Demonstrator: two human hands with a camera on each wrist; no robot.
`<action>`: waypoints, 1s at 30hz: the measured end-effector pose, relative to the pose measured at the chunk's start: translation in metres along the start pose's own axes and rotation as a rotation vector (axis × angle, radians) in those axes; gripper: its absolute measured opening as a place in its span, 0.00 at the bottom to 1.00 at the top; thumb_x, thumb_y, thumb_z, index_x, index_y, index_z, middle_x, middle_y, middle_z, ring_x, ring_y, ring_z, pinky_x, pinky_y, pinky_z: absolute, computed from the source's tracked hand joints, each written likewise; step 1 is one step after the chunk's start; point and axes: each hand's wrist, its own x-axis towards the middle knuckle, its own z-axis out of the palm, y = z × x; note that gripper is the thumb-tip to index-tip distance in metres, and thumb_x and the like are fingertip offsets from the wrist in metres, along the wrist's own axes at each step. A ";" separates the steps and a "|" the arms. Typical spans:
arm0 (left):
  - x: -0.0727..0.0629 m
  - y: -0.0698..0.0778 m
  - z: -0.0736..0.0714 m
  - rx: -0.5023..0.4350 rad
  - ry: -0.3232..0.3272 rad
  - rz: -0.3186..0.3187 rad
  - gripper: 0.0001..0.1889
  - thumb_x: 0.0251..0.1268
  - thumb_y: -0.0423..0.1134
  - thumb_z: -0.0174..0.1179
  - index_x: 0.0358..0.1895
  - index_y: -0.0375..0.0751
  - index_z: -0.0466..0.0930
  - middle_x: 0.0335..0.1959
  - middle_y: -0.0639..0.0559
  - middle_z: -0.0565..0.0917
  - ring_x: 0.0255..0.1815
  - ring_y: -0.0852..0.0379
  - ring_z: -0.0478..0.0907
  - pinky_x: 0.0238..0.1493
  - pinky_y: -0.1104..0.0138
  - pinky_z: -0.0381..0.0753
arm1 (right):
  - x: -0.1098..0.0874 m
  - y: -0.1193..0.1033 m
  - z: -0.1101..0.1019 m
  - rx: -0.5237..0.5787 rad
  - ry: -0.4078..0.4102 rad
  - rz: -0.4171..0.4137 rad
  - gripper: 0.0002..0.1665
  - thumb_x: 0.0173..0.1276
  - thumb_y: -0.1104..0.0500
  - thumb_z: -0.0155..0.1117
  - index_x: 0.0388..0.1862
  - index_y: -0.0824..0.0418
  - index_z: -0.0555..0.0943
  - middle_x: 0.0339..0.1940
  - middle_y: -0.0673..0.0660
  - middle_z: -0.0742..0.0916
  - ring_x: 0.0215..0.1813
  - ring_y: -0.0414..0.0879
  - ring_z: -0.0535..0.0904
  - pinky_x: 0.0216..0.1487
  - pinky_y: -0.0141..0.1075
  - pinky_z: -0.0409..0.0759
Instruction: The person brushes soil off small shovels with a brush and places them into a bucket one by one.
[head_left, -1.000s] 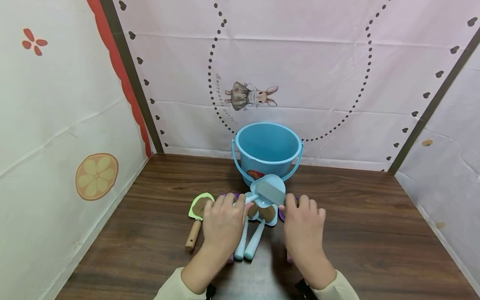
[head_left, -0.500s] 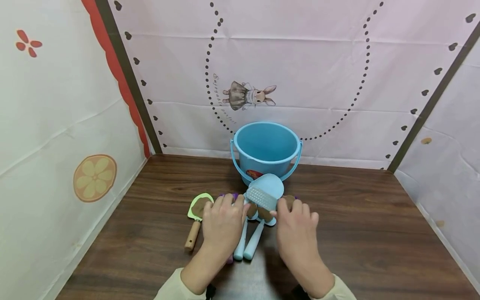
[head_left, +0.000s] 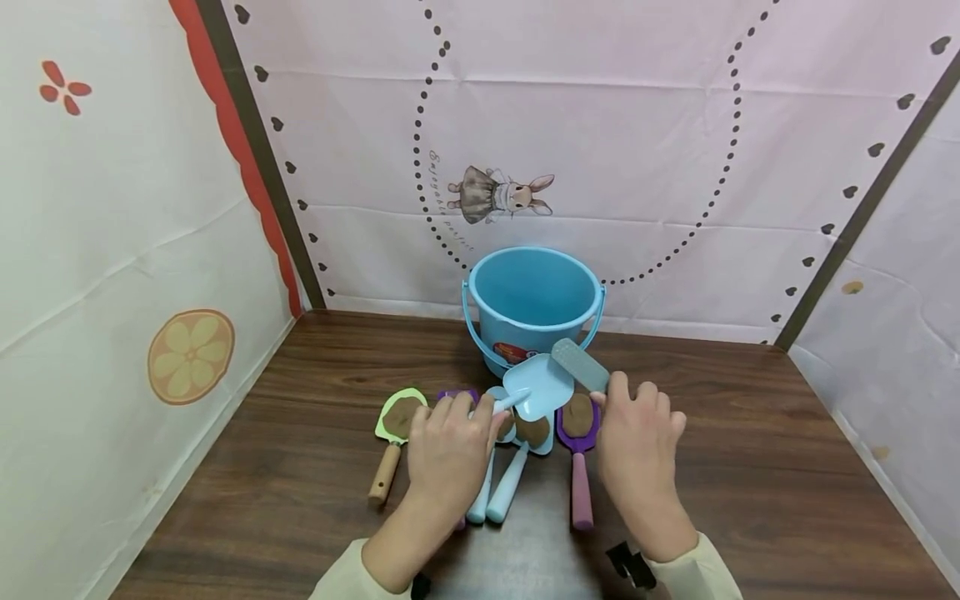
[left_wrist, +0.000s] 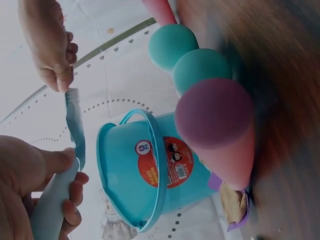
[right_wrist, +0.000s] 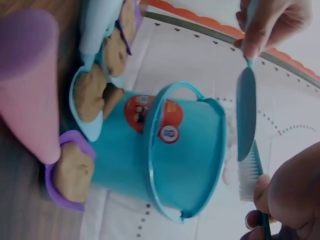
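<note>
Centrally, the left hand [head_left: 448, 446] grips a smooth, pale-blue shovel [head_left: 542, 385] by its handle, its scooped blade raised before the plastic bucket [head_left: 495, 325]; the right hand [head_left: 641, 454] pinches a white-bristled brush [head_left: 579, 364] beside the blade's rim, contact unclear. Rightward, wood-grained bench [head_left: 735, 450] extends past the purple shovel [head_left: 581, 492] to the side cloth [head_left: 907, 350]; its back edge meets the rabbit-printed cloth [head_left: 637, 158]. Rounded brown mounds [head_left: 577, 415] sit on the lower blades.
</note>
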 end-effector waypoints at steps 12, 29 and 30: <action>0.003 -0.003 -0.004 0.004 0.024 -0.002 0.15 0.65 0.53 0.68 0.39 0.45 0.90 0.29 0.48 0.85 0.28 0.49 0.81 0.23 0.59 0.69 | -0.017 -0.022 0.001 0.000 0.022 -0.165 0.20 0.70 0.46 0.63 0.39 0.62 0.73 0.23 0.57 0.69 0.25 0.52 0.63 0.28 0.42 0.55; 0.002 -0.003 -0.003 -0.032 -0.024 -0.016 0.16 0.65 0.54 0.68 0.41 0.46 0.90 0.31 0.48 0.86 0.29 0.49 0.83 0.23 0.61 0.68 | 0.008 0.017 0.000 0.008 0.045 0.013 0.17 0.73 0.51 0.63 0.38 0.64 0.71 0.24 0.61 0.70 0.28 0.60 0.70 0.29 0.49 0.61; 0.002 -0.003 -0.003 -0.032 -0.026 -0.018 0.16 0.65 0.54 0.68 0.41 0.46 0.90 0.31 0.48 0.86 0.29 0.49 0.83 0.23 0.61 0.68 | 0.008 0.017 0.000 0.009 0.038 0.016 0.17 0.73 0.50 0.62 0.38 0.64 0.71 0.24 0.61 0.70 0.28 0.60 0.69 0.29 0.49 0.61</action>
